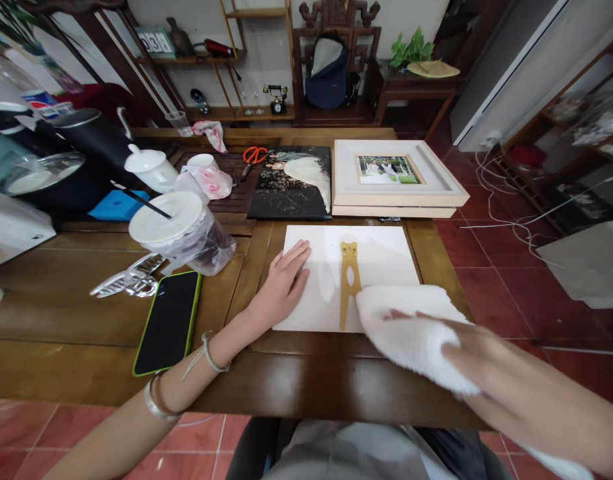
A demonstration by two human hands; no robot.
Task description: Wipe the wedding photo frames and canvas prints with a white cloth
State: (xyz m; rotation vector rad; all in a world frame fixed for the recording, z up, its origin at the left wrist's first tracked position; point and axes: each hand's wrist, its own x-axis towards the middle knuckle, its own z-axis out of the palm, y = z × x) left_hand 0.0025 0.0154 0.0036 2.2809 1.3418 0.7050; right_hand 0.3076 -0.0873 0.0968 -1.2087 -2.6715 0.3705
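Note:
On the table's front part lies a white rectangular board [316, 293], with a yellow-tan tapered strut [350, 287] on it. The strut has an oval hole and two dark dots at its wide end, like a picture-frame stand. My left hand [282, 283] rests flat on the board's left side, its fingers stretched out. A fluffy white towel [411, 327] is gripped in my right hand [449, 343], over the board's lower right corner and close to the strut. Motion blurs this hand, and the towel hides part of its fingers.
Behind the board are a framed photo [399, 177] and a dark photo panel [291, 181]. Orange-handled scissors [251, 160] lie beside the panel. To the left are a lidded drink cup [181, 233], a phone [168, 323], silver packaging [131, 275] and a white pot [150, 167].

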